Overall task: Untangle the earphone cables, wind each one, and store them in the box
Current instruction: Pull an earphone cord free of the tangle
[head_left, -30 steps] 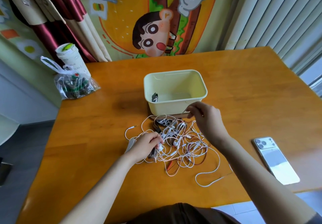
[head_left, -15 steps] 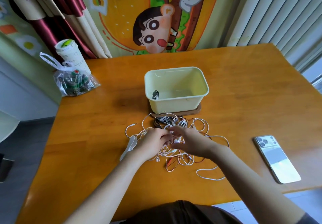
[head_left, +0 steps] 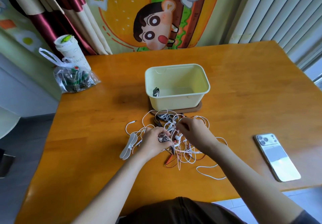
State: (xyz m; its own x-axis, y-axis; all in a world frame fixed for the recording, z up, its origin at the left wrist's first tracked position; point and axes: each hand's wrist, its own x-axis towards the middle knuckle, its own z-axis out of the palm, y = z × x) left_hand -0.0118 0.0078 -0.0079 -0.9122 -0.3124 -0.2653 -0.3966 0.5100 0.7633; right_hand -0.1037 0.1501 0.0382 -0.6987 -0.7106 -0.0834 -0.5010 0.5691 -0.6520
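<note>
White cables (head_left: pixel 183 151) sprawl between box (head_left: pixel 174 104) and table (head_left: pixel 73 180) edge.

The left forearm (head_left: pixel 113 185) and right forearm (head_left: pixel 244 176) are left uncovered down to the left hand (head_left: pixel 153 142) and right hand (head_left: pixel 193 133). A dark brown garment (head_left: pixel 181 211), softly creased, is worn; a dark sleeve (head_left: pixel 310 217) is glimpsed at the near right corner.
</note>
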